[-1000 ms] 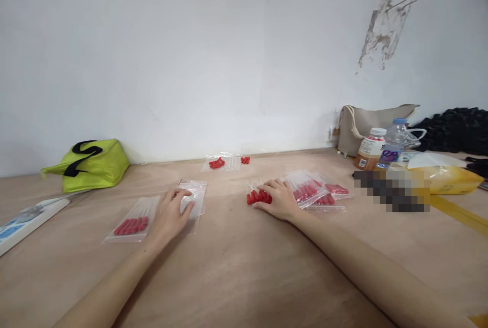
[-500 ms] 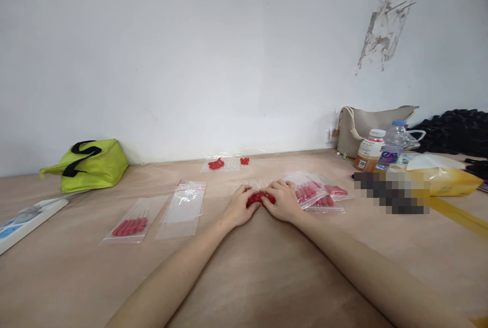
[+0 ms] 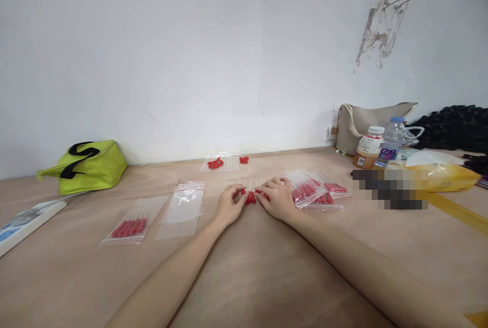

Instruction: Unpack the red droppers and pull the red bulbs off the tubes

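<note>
Between my hands, several droppers with red bulbs lie side by side on the table, their clear thin stems pointing away from me. The fingers of my left hand are closed around one red bulb just left of the group. From the right, my right hand curls over red bulbs, with thumb and fingers pinched on them; how many it holds is hidden. Just right of that hand lie overlapping clear zip bags filled with red-bulbed droppers.
Left on the brown tabletop are a filled zip bag and flat, clear zip bags. Loose droppers lie near the wall. A lime bag and a power strip sit far left; bottles and a tissue pack stand right.
My hands have moved apart from the shared bunch of red bulbs. The left hand has shifted left with one bulb in its fingers, leaving several bulbs exposed between the hands.
</note>
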The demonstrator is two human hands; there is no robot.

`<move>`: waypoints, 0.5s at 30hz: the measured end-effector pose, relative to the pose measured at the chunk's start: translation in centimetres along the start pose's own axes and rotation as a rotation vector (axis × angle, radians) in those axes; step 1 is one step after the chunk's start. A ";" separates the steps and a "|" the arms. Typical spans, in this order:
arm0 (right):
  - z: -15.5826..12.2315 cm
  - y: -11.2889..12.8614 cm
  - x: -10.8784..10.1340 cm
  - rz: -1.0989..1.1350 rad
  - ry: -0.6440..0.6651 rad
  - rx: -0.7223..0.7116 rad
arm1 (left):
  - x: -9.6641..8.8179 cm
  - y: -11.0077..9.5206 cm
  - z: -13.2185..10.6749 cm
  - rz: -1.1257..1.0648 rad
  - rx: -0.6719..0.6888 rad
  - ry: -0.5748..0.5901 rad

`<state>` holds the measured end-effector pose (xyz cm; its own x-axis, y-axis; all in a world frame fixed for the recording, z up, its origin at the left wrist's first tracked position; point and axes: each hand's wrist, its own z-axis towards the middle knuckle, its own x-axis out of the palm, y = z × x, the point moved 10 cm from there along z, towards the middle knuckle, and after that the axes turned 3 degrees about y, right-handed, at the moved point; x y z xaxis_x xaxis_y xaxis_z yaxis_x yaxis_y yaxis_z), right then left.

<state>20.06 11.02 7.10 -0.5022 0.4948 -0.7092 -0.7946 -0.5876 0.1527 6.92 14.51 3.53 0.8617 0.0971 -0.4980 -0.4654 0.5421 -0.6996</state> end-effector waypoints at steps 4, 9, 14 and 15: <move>-0.1 0.8 0.4 0.010 0.047 -0.037 | -0.1 -0.1 -0.5 0.007 -0.005 0.101; -0.6 0.7 0.2 0.000 0.056 -0.011 | 0.3 -0.1 -0.7 0.012 -0.022 0.140; -0.9 -0.1 0.1 0.014 0.049 0.055 | 0.0 -0.9 -1.4 0.049 -0.019 0.111; -1.0 -0.3 -0.1 0.021 0.039 0.066 | -0.3 -1.4 -1.8 0.075 -0.008 0.105</move>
<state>20.64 10.53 6.43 -0.5066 0.4563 -0.7315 -0.8052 -0.5536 0.2123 6.93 12.24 3.78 0.7987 0.0493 -0.5997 -0.5298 0.5302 -0.6620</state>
